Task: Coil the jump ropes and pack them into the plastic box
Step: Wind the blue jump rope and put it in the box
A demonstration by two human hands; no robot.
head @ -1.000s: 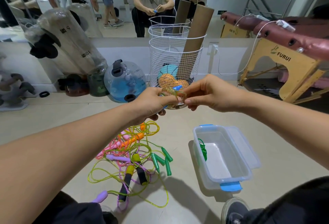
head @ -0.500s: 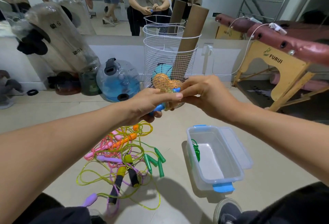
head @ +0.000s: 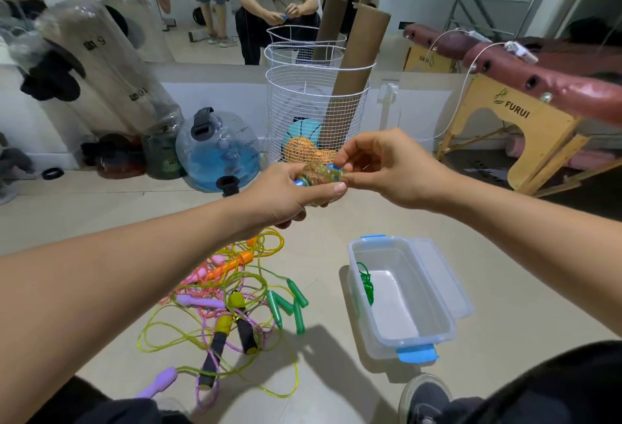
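Step in hand: looks like finishing off the wrap on one coiled rope (head: 321,179), a yellowish clear cord wound round blue handles, held up in the air in front of the wire basket (head: 316,113).
Left hand (head: 286,193): fingers curled right round the bundle from underneath, thumb laid along the top. Firm hold, nothing loose showing on that side.
Right hand (head: 383,167): thumb and fingertips pinched on the right end of the bundle, seemingly tucking the last bit of cord. Can't tell if a free tail is left, it's hidden behind the fingers.
Plastic box (head: 404,339): on the floor, below the right forearm and close to the person's shoe (head: 425,396), open, lid (head: 447,282) lying against its right side. One green rope (head: 365,284) already sits against the left wall inside.
Still to do: a tangled pile (head: 222,316) on the floor left of the box, with orange, pink, purple, green and yellow/black handles all mixed up.
How I'd do it well: keep the left hand clamped so the wraps don't spring open, push the tail under a turn, then lower it into the box without letting go early.
Watch out: that clear cord looks springy, so I'd guess it unwinds the second the grip slackens.
Progress: my read is early days, one in, one nearly ready, several to go.
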